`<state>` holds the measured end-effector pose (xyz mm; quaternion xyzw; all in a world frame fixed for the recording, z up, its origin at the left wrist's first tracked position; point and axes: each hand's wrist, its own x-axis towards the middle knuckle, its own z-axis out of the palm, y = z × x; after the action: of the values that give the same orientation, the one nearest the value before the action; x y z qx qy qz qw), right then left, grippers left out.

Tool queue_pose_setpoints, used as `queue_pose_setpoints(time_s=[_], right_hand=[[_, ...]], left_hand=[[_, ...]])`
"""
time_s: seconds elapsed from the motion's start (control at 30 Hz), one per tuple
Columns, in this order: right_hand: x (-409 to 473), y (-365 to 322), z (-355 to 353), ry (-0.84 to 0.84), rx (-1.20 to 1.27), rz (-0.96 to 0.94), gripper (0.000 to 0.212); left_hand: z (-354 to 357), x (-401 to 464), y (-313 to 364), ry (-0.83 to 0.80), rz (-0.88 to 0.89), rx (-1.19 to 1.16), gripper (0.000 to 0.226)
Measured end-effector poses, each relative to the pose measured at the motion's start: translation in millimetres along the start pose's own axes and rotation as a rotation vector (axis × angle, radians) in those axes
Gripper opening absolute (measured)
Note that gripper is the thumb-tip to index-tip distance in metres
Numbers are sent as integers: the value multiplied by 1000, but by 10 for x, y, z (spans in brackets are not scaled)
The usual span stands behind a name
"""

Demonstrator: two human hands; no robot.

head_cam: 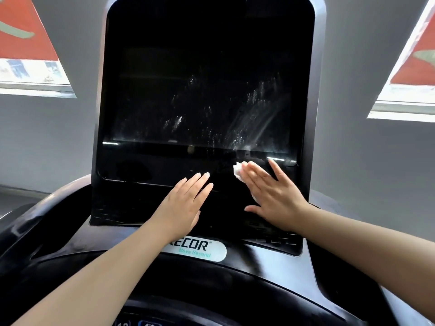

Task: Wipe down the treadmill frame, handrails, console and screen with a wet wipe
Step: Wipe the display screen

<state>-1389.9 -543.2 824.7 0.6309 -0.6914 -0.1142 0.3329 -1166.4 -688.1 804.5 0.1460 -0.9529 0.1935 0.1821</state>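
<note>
The treadmill's black screen (202, 90) fills the upper middle, with wet streaks and droplets across its lower right. Below it lies the dark console panel (131, 203). My right hand (270, 191) presses a white wet wipe (238, 171) flat against the console just under the screen's lower edge, fingers straight; most of the wipe is hidden under the palm. My left hand (183, 203) rests flat on the console to the left of it, fingers straight and holding nothing.
A white logo label (207, 251) sits on the console's lower lip. A curved black handrail (35, 215) sweeps round at the left. Grey wall and two bright windows (35, 76) lie behind the treadmill.
</note>
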Motion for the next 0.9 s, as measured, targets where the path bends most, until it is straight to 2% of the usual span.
queue_pose_setpoints(time_s=[0.13,0.33,0.47,0.6,0.67,0.77,0.83,0.9], right_hand=[[-479,429,49,-50,-81,193,76],[-58,197,-18,12,191,310,90],[251,-183,-53,76,240,262,88],[77,-350,-42,30,172,67,84],[-85,-257,-33,10,115,82,83],[-177,-223,-35,-14,196,354,80],[-38,-374,-93,-3,286,585,83],[200,-646,-153,29,370,713,88]], left_hand=[[-1,-7,-19,4,8,0,88],[8,-20,6,-9,-10,13,89],[-33,-23,6,-19,0,39,85],[-89,-7,-61,-14,46,72,82],[-96,-26,-124,-7,77,96,79],[-81,-95,-281,8,104,88,75],[-58,-158,-402,7,125,86,75],[-27,-210,-511,13,147,98,78]])
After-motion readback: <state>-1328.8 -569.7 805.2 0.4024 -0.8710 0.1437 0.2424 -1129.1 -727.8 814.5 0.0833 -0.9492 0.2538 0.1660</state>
